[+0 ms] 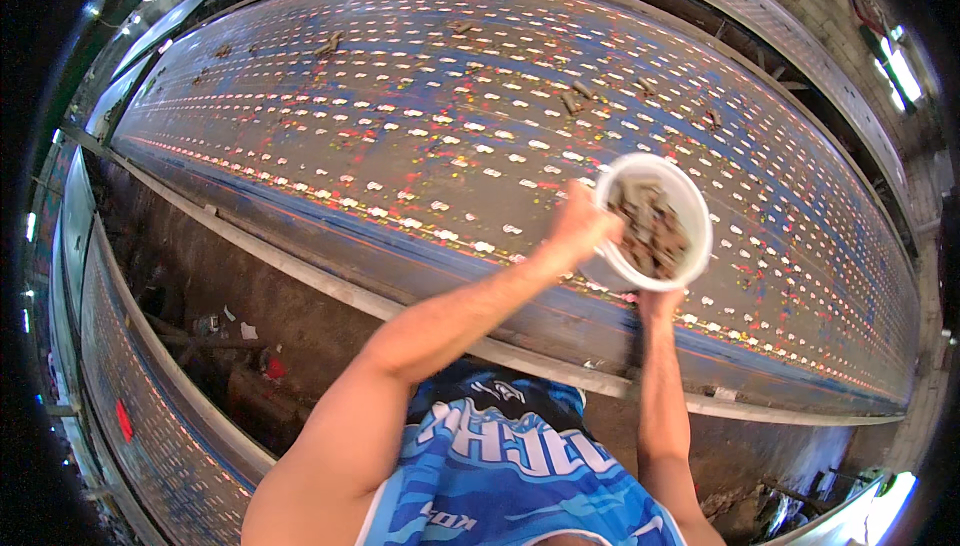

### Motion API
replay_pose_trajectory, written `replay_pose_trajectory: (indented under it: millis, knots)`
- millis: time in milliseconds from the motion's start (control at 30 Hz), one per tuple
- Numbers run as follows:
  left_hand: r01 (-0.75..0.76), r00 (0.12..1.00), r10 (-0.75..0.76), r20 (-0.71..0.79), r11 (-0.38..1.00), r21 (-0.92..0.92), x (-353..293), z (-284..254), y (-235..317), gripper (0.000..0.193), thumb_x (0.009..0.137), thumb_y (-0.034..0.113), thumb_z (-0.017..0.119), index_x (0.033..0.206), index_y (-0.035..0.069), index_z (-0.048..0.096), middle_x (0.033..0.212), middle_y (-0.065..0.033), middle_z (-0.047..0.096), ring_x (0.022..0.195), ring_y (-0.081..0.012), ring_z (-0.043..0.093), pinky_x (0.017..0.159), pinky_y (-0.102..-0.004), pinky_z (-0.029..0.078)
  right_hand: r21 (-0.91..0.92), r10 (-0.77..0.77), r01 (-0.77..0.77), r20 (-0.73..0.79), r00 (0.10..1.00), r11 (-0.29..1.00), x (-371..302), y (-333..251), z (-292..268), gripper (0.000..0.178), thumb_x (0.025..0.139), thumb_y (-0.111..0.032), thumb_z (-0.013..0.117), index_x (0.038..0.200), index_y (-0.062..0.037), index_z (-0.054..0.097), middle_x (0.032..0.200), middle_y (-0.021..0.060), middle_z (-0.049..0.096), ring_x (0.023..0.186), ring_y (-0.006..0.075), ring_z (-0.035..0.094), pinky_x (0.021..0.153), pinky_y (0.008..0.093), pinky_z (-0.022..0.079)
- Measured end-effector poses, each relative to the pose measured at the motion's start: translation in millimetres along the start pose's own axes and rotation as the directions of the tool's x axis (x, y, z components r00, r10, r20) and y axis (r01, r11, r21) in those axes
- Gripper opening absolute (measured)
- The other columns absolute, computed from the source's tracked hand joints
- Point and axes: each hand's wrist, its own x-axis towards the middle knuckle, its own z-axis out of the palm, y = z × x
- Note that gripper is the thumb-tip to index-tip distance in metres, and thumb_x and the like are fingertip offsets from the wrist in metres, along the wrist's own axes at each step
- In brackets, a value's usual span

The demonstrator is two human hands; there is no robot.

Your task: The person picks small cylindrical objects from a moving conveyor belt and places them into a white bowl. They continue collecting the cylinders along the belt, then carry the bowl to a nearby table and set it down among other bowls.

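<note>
Most of the fingers of my right hand (662, 302) are hidden behind the white bucket (702, 246), which also covers a patch of the worktop (385, 214). My left hand (583, 223) is blurred at the rim, so I can't make out each finger. The brown pieces (655, 231) inside overlap, the lower ones buried from my view. Across the worktop, the coloured specks are too small for me to tell. My blue shirt (520, 476) is cut off by the lower edge, and clutter (790, 514) at lower right blurs.
</note>
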Motion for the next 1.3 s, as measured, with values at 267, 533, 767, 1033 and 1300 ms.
replay_pose_trajectory:
  millis: [267, 533, 767, 1033, 1300]
  knots:
    - [0.046, 0.955, -0.016, -0.296, 0.994, 0.095, 10.6, -299.6, 51.1, 0.035, 0.088, 0.042, 0.074, 0.093, 0.008, 0.064, 0.065, 0.0037, 0.049, 0.049, -0.0109, 0.044, 0.042, -0.0297, 0.030, 0.145, 0.201, -0.296, 0.458, 0.866, 0.944, -32.1, 198.7, 261.0, 0.056, 0.113, -0.040, 0.045, 0.157, -0.0040, 0.047, 0.155, 0.0127, 0.057, 0.144, 0.0281, 0.052, 0.126, 0.0463, 0.036]
    - [0.244, 0.943, -0.120, -0.311, 0.885, 0.397, 44.6, -412.5, 29.3, 0.089, 0.108, 0.074, 0.032, 0.149, -0.002, 0.056, 0.140, -0.0176, 0.066, 0.125, -0.0299, 0.063, 0.103, -0.0442, 0.052, -0.488, 0.208, 0.177, 0.634, 0.745, 0.854, -19.3, 210.1, 310.0, 0.065, 0.116, -0.049, 0.036, 0.165, -0.0074, 0.032, 0.167, 0.0210, 0.036, 0.159, 0.0370, 0.029, 0.132, 0.0533, 0.015]
    - [0.120, 0.816, 0.341, -0.466, 0.689, 0.715, 89.1, -433.0, 7.0, 0.071, 0.114, 0.055, 0.036, 0.131, -0.007, 0.066, 0.120, -0.0319, 0.067, 0.115, -0.0480, 0.061, 0.104, -0.0539, 0.045, -0.627, -0.181, 0.589, 0.591, 0.786, 0.510, 191.6, 100.4, 163.3, 0.034, 0.103, -0.029, 0.067, 0.130, -0.0077, 0.071, 0.140, 0.0168, 0.063, 0.135, 0.0329, 0.058, 0.116, 0.0452, 0.045]
    - [0.318, 0.837, 0.298, -0.460, 0.420, 0.850, 71.5, -419.4, 32.6, 0.062, 0.115, 0.050, 0.040, 0.121, -0.007, 0.064, 0.121, -0.0272, 0.060, 0.115, -0.0423, 0.056, 0.105, -0.0502, 0.042, -0.979, -0.457, 0.173, 0.203, 0.866, -0.109, 487.0, -41.3, -20.4, 0.039, 0.093, -0.030, 0.072, 0.127, -0.0108, 0.074, 0.118, 0.0227, 0.073, 0.115, 0.0409, 0.068, 0.103, 0.0509, 0.052]
    - [0.329, 0.820, 0.357, -0.447, 0.343, 0.880, 62.5, -408.2, 40.1, 0.059, 0.116, 0.047, 0.038, 0.113, -0.006, 0.064, 0.115, -0.0257, 0.058, 0.110, -0.0435, 0.055, 0.103, -0.0471, 0.042, -1.000, -0.075, 0.016, 0.018, 0.997, -0.023, 572.0, -19.6, 44.0, 0.082, 0.090, -0.088, 0.049, 0.152, -0.0353, 0.061, 0.152, 0.0130, 0.064, 0.144, 0.0365, 0.055, 0.123, 0.0471, 0.036]
